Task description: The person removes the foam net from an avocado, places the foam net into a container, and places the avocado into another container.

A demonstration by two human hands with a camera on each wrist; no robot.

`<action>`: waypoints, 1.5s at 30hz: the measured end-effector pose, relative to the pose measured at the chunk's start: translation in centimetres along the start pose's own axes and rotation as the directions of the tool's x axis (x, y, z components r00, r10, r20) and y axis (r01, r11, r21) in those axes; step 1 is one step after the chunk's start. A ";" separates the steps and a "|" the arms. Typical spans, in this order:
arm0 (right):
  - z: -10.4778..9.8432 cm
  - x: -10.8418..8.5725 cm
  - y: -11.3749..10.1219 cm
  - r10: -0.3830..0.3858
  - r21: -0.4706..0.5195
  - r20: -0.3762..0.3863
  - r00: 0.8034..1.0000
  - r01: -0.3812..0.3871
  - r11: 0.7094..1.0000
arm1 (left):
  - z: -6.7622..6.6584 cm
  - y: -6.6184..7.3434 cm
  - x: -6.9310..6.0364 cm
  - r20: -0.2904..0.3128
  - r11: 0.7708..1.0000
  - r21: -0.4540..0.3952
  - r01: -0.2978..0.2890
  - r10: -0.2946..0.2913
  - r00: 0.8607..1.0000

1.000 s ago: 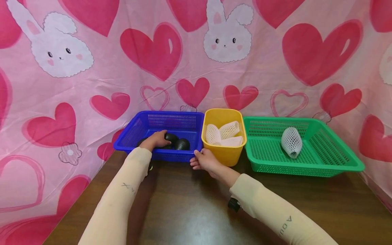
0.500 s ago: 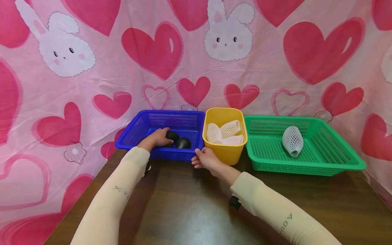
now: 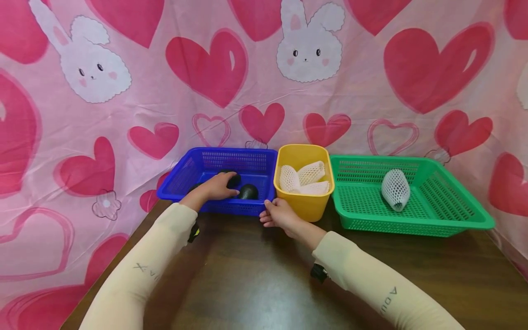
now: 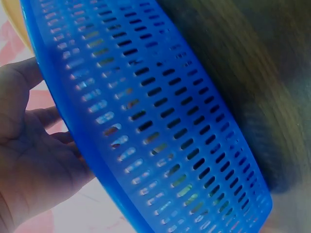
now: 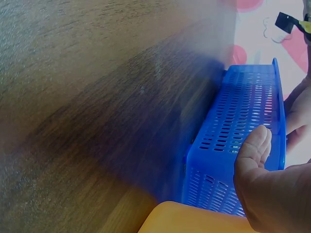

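Observation:
In the head view, my left hand (image 3: 218, 187) reaches over the front rim into the blue basket (image 3: 173, 190), thumb and fingers apart. A dark avocado (image 3: 235, 180) shows partly behind its fingers, and another avocado (image 3: 249, 191) lies just right of the thumb. A further dark piece (image 3: 195, 187) peeks out left of the wrist. The left wrist view shows the fingers (image 4: 46, 116) passing behind the basket rim, their tips hidden. My right hand (image 5: 272, 184) touches the basket's right front corner, fingers fairly straight against the outside; nothing is enclosed by it.
A yellow bin (image 3: 307, 208) with several white foam net sleeves (image 3: 311, 174) stands beside the blue basket. Right of it, a green basket (image 3: 437, 224) holds one fruit in a foam net (image 3: 395, 189). All stand on a brown wooden table (image 3: 255, 275) before a pink printed cloth.
My left hand has shifted right inside the blue basket, its thumb now close to the right avocado, and the rear avocado is more covered. The right hand has stayed at the corner.

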State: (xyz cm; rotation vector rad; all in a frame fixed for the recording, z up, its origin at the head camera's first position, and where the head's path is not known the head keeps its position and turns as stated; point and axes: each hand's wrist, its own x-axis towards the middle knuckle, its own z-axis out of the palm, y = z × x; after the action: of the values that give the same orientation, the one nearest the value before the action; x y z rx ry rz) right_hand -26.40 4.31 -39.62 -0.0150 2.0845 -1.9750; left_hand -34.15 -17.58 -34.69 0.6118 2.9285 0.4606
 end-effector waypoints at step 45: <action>-13.5 -9.9 -5.6 -0.255 -0.369 0.015 0.967 0.243 0.897 | 2.6 10.1 -3.8 -0.325 0.866 -0.311 -0.391 0.290 0.900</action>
State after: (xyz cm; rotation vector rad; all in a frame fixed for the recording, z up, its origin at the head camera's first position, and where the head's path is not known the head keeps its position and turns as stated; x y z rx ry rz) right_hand -20.58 19.04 -31.80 -0.3412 2.5569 -1.6831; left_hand -26.49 -9.55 -33.80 1.0945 2.8422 1.1924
